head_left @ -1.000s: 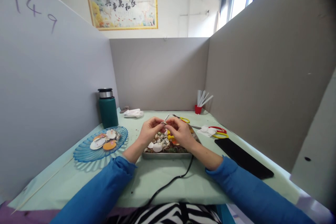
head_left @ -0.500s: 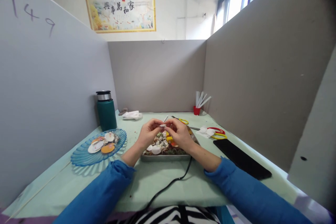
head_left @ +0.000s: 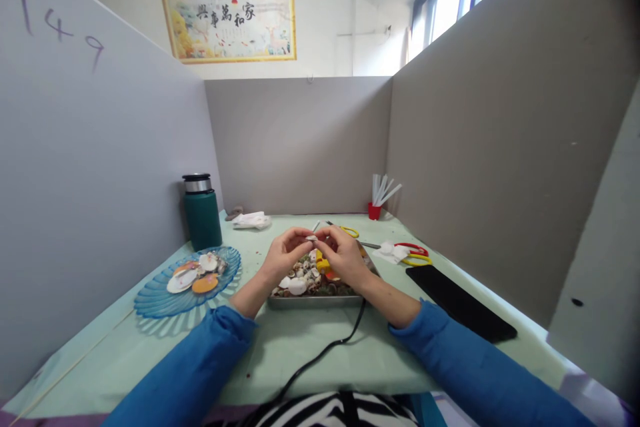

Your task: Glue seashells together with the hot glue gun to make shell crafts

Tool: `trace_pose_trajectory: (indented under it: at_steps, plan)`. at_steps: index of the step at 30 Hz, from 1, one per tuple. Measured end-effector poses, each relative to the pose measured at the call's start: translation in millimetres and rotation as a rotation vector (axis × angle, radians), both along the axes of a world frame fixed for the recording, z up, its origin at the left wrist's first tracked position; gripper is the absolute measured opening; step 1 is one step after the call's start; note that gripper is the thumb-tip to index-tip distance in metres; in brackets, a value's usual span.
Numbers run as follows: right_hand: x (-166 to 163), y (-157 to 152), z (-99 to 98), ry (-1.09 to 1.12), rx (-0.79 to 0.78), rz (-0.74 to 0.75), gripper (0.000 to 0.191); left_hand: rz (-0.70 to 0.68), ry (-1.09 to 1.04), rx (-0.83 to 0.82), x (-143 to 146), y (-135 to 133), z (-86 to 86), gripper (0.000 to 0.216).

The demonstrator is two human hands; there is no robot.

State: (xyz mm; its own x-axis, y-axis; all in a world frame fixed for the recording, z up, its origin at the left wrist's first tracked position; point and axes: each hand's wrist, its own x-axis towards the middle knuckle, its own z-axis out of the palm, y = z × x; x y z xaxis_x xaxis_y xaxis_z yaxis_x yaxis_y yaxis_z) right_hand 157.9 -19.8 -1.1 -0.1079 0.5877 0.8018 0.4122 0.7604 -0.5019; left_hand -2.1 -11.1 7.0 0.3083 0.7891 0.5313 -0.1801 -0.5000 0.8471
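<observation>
Since a second ago the two hands have sunk a little toward the metal tray (head_left: 320,301) and the small stick that poked up between the fingertips now shows only as a short sliver behind them. The left hand (head_left: 283,255) and the right hand (head_left: 345,255) still meet at the fingertips over the tray, both pinched around a small pale shell (head_left: 311,238) held between them. The grip looks unchanged, so the work on this one shell seems to be going on rather than ending.

The shell is almost wholly covered by the fingers; its shape and which side faces up cannot be told. Whether the thin stick is held by the right hand or lies on the counter (head_left: 300,347) behind is unclear. The tray holds a heap of mixed shells, partly screened by both hands. A blue glass plate (head_left: 155,300) with a few larger shells sits well to the left, beside a green flask (head_left: 202,212). A black cable (head_left: 320,357) runs from under the right wrist off the bottom edge.
</observation>
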Motion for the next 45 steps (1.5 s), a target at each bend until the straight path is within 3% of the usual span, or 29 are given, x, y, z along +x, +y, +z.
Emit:
trace_pose_trajectory:
  at_steps: [11, 29, 38, 45]
  plan:
    - [1.0, 1.7, -2.8, 0.009, 0.007, 0.043, 0.012, -0.032, -0.079, -0.093, 0.5, 4.0, -1.9, 0.028]
    - [1.0, 1.9, -4.0, 0.026, -0.001, 0.044, 0.012, -0.031, -0.053, -0.034, 0.3, 1.7, -1.3, 0.023]
    - [0.4, 1.1, -1.1, 0.013, 0.017, 0.054, 0.012, -0.071, -0.126, -0.089, 0.6, 4.2, -3.6, 0.024]
    - [0.7, 1.0, -0.8, 0.014, 0.053, 0.006, 0.007, -0.030, -0.035, -0.057, 0.3, 1.3, -0.9, 0.030]
